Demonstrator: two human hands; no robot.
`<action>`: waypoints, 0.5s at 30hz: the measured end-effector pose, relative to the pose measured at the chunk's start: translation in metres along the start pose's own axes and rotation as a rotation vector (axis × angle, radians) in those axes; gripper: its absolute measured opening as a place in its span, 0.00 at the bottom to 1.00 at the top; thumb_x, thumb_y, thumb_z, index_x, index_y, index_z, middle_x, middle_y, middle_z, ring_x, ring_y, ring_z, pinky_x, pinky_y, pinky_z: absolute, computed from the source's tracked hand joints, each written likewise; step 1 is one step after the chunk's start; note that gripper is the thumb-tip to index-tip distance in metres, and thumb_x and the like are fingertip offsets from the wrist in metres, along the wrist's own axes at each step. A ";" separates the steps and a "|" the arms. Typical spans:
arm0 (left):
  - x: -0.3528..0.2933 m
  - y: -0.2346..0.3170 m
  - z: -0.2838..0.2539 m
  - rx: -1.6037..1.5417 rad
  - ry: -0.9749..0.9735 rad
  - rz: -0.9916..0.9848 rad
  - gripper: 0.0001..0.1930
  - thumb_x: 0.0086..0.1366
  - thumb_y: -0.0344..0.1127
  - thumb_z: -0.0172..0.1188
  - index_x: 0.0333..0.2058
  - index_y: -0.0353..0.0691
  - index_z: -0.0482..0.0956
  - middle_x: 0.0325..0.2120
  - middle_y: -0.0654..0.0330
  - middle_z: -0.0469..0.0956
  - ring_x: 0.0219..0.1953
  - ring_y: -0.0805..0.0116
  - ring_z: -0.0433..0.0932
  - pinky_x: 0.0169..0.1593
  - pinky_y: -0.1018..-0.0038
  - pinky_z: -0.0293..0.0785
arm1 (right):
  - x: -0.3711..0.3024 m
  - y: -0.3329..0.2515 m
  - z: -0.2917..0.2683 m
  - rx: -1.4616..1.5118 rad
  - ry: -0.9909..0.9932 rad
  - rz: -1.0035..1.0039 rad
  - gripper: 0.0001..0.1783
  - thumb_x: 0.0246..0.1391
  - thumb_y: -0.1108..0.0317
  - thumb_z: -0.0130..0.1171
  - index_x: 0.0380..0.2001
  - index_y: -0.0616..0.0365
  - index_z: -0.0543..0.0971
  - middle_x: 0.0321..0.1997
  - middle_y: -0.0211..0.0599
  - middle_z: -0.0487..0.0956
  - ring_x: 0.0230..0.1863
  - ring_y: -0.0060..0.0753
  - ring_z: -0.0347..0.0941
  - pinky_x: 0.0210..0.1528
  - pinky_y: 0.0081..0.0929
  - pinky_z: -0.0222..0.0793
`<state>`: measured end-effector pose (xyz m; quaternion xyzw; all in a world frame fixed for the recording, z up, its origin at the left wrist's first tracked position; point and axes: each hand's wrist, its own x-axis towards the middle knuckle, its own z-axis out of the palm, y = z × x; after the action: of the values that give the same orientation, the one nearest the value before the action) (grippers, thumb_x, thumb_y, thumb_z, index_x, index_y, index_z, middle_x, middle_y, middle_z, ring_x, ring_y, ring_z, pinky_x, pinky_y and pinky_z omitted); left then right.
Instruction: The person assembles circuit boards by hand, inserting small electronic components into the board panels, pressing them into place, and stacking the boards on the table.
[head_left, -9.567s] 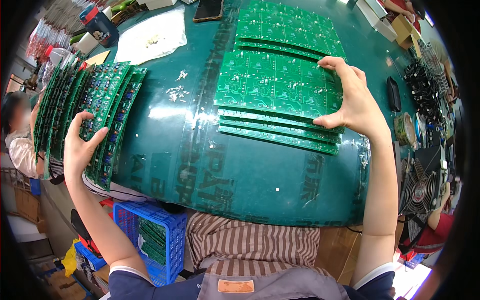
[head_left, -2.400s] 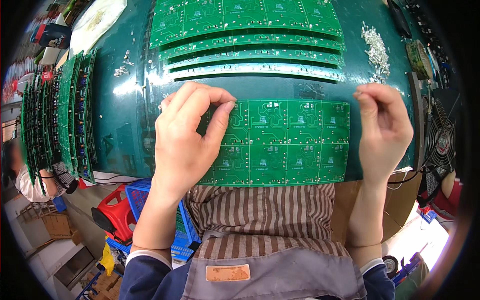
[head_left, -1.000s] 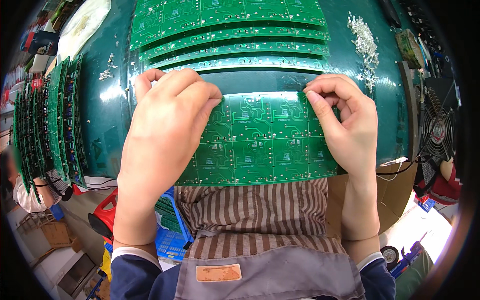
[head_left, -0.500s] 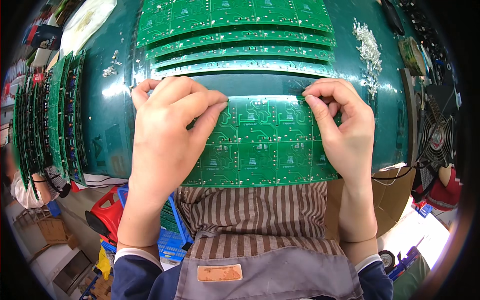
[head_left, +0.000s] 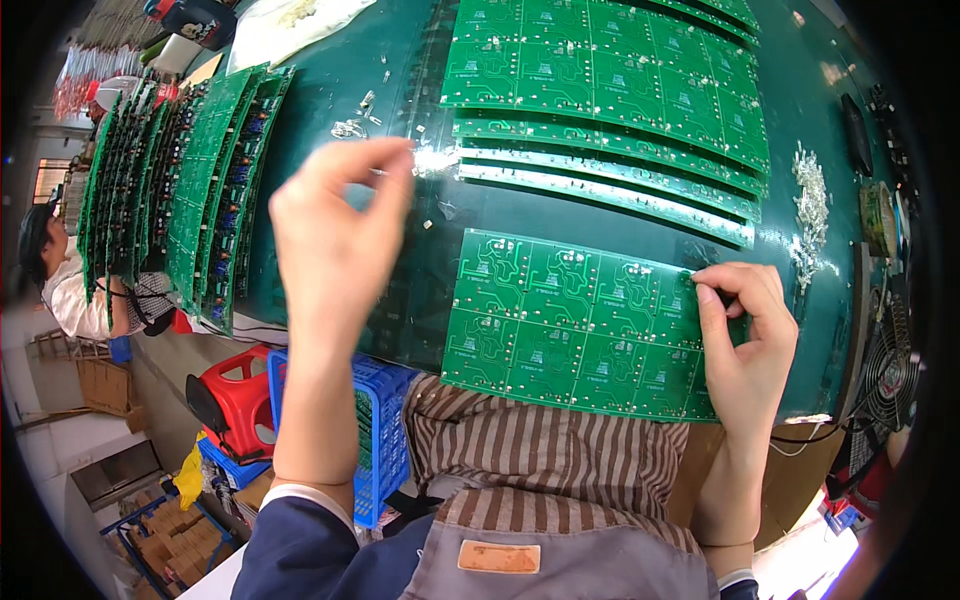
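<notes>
A green circuit board panel [head_left: 575, 330] lies flat at the table's near edge, its far edge a little tilted to my view. My right hand [head_left: 750, 335] is at its far right corner, thumb and forefinger pinched together at the edge; whatever is between them is too small to make out. Off the board to the left, my left hand [head_left: 335, 225] is raised over the table with thumb and forefinger closed. Any part between those tips cannot be made out. Just beyond it lie a few small loose components [head_left: 355, 125].
Overlapping green panels [head_left: 600, 75] fill the far middle. Upright populated boards [head_left: 190, 190] stand in a row at left. A heap of small clear parts [head_left: 810, 210] lies at right. Below are a blue crate [head_left: 385, 440] and a red stool [head_left: 235, 390]. Another person sits far left.
My left hand has left the panel and moved left, toward the loose components. My right hand stays at the panel's far edge. The whole view has shifted and turned, showing more of the left side.
</notes>
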<state>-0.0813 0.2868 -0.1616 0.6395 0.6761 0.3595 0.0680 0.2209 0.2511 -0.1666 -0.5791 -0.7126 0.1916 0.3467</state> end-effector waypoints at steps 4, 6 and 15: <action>0.020 -0.033 -0.006 0.108 -0.143 -0.272 0.12 0.62 0.35 0.68 0.39 0.31 0.84 0.27 0.63 0.81 0.29 0.79 0.74 0.36 0.80 0.72 | 0.002 0.005 0.010 -0.004 0.020 -0.020 0.07 0.52 0.81 0.63 0.33 0.59 0.83 0.33 0.36 0.82 0.35 0.34 0.74 0.32 0.26 0.67; 0.020 -0.042 -0.005 0.079 -0.160 -0.273 0.10 0.64 0.33 0.65 0.38 0.31 0.82 0.27 0.64 0.80 0.29 0.78 0.73 0.37 0.79 0.72 | 0.003 0.010 0.013 0.050 0.034 0.012 0.06 0.53 0.81 0.63 0.33 0.59 0.83 0.32 0.36 0.82 0.34 0.34 0.74 0.32 0.26 0.67; 0.000 -0.040 -0.003 0.084 -0.173 -0.096 0.07 0.71 0.31 0.56 0.39 0.32 0.74 0.30 0.63 0.74 0.34 0.75 0.71 0.43 0.76 0.69 | 0.000 0.028 0.022 0.060 0.050 0.039 0.05 0.52 0.80 0.64 0.33 0.60 0.83 0.30 0.36 0.81 0.30 0.32 0.72 0.31 0.25 0.67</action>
<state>-0.1156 0.2883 -0.1828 0.6375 0.7119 0.2707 0.1163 0.2246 0.2616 -0.2004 -0.5869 -0.6861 0.2054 0.3777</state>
